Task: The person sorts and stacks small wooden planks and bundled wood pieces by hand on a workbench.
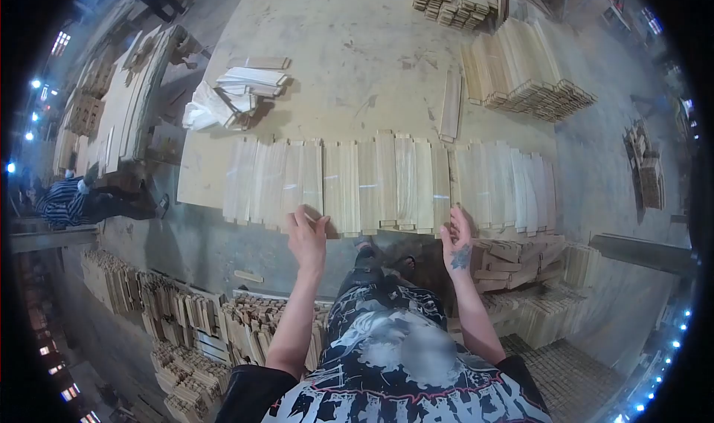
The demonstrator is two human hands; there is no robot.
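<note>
Concrete workshop floor (pixel 223 252) runs around a broad plywood surface (pixel 357 59), with low stacks of wood blocks (pixel 186 319) piled below its near edge. Across the surface lies a row of pale wooden slats (pixel 387 181), side by side and touching, their near ends close to that edge. A fanned stack of slats (pixel 520 73) sits at the far right, a white bundle (pixel 238 88) at the far left, and a single plank (pixel 451 105) lies between them just behind the row. A person in a striped top (pixel 63 200) is well off to the left. The left hand (pixel 307 237) and the tattooed right hand (pixel 456 241) rest apart on the row's near ends, fingers stretched out flat, closed on nothing
</note>
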